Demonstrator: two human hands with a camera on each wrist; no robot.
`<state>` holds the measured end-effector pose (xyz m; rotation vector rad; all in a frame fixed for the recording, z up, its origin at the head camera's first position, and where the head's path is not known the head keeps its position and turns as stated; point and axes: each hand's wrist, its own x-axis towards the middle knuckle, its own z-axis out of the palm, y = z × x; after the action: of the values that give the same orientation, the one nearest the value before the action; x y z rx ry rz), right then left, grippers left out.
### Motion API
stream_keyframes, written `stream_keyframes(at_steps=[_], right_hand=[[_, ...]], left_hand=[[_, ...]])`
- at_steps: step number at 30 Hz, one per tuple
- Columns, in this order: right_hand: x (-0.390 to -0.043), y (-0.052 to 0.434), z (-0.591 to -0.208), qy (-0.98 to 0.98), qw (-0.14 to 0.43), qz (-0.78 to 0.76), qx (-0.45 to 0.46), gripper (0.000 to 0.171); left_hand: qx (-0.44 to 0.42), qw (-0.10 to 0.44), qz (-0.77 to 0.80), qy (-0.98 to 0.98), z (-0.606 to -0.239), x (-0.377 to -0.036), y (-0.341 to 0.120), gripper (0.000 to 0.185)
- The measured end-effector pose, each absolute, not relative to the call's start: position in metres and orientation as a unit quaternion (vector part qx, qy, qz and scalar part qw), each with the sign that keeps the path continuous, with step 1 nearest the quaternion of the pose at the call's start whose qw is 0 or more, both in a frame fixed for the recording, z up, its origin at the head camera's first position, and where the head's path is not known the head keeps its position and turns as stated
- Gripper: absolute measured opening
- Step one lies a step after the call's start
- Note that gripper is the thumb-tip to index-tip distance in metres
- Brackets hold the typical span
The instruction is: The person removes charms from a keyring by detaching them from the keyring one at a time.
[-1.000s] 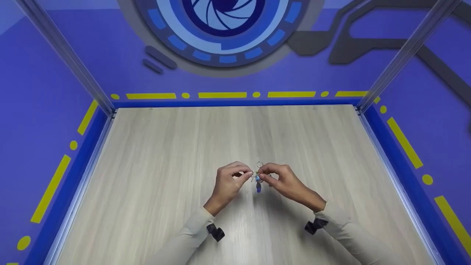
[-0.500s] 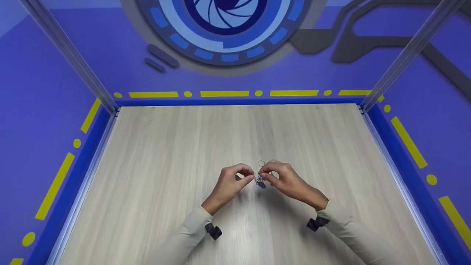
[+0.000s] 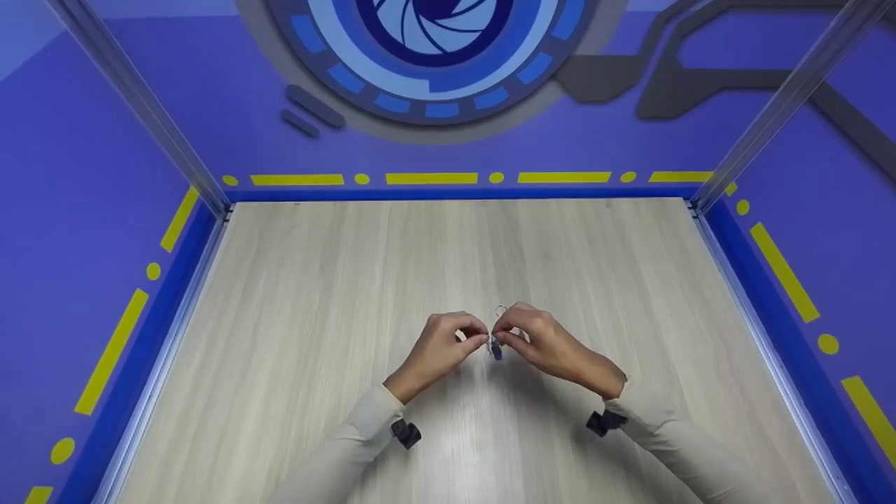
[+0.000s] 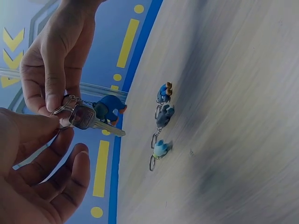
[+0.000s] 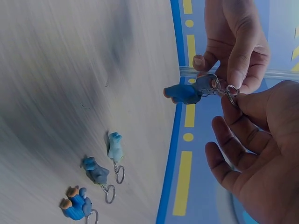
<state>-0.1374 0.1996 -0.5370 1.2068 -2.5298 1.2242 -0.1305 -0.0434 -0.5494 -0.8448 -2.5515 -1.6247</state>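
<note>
Thumb and fingers of my left hand (image 3: pixel 442 344) and right hand (image 3: pixel 546 341) meet at one small metal key ring (image 5: pixel 232 96), each pinching it. A metal key (image 4: pixel 86 117) and a chain hang from it in the left wrist view. On the chain dangles a blue figure charm (image 5: pixel 184 94) with a grey head, held above the table. The remaining fingers of the right hand are loosely bent in the right wrist view. From the head, the ring is mostly hidden between the fingertips, with the dark blue charm showing just below them.
Three more figure keychains lie in a row on the wooden table (image 3: pixel 350 280): a light blue one (image 5: pixel 115 147), a grey-blue one (image 5: pixel 96 171) and a bright blue one with tan feet (image 5: pixel 77 205). Blue walls (image 3: pixel 434 161) with yellow marks enclose the table.
My fingertips have come slightly closer together at the key ring. The hanging charm has swung and turned a little. The head view has shifted slightly.
</note>
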Motion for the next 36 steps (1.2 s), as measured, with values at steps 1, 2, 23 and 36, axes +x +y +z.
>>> stream_keyframes(at_steps=[1,2,23,36], right_hand=[[-0.137,0.200,-0.537,-0.827,0.042,0.397,0.395,0.008],[-0.138,0.200,-0.537,-0.827,0.041,0.396,0.396,0.008],[-0.135,0.203,-0.535,-0.820,0.016,0.468,0.328,0.010],[-0.130,0.203,-0.537,-0.807,-0.010,0.518,0.283,0.006]], left_hand=[[-0.269,0.001,-0.517,-0.813,-0.549,-0.131,-0.043,0.006],[-0.270,0.002,-0.518,-0.812,-0.549,-0.131,-0.043,0.006],[-0.213,0.034,-0.614,-0.759,-0.554,-0.130,-0.044,0.006],[-0.193,-0.026,-0.632,-0.750,-0.559,-0.129,-0.046,0.003]])
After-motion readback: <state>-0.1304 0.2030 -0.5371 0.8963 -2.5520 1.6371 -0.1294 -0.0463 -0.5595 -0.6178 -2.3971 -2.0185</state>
